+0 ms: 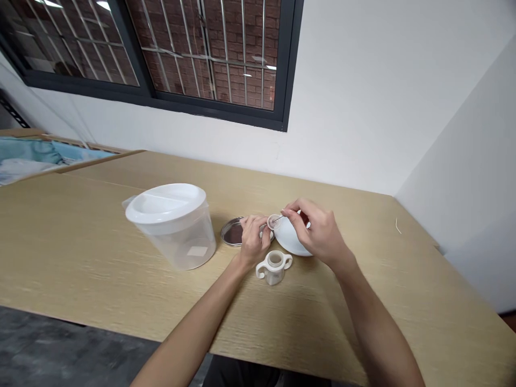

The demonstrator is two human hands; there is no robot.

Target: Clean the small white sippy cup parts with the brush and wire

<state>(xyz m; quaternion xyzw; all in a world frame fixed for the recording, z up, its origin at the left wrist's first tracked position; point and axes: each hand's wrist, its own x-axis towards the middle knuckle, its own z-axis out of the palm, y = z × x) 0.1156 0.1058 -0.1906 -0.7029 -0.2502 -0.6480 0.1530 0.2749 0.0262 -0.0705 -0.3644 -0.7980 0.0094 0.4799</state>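
Left hand (pixel 253 242) pinches a small round translucent cap (pixel 274 221) between the hands; right hand (pixel 316 228) pinches a thin metal pin (pixel 279 218), near-level, tip at the cap's centre. Two-handled trainer cup (pixel 274 267) sits just below on the desk (pixel 363 322), white bowl (pixel 291 239) beside it, lidded clear tub (pixel 177 247) further left.

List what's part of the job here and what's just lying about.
In use:
left hand, holding a small translucent round piece
right hand, holding a thin pin to it

Lying about:
two-handled clear cup
white dish
round metal lid
white-lidded plastic tub
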